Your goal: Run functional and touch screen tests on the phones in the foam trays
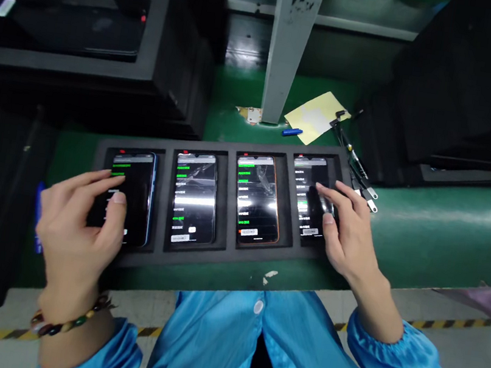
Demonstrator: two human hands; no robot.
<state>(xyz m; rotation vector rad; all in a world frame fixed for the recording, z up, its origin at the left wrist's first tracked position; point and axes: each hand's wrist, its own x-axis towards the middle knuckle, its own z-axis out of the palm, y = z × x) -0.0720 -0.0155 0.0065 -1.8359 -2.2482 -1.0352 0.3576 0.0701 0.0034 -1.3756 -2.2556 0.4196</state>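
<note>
A dark grey foam tray (163,196) lies on the green table, with several smartphones side by side in its slots. My left hand (84,215) is over the leftmost phone (136,204), thumb and fingers apart above its lit screen; whether the fingertips touch it I cannot tell. At the other end, my right hand (349,230) reaches over the rightmost phone (310,200), its fingers spread at the screen's right side. Between the hands sit a second phone (197,201) and an orange-edged phone (259,201). All the screens show list text, with some green lines.
Stacked black trays (179,69) rise at the left, and another dark stack (465,100) at the right. Behind the tray are a grey post (291,49), yellow paper (312,111), a blue pen cap (292,132) and cables (355,160). A blue item (39,208) lies beside my left hand.
</note>
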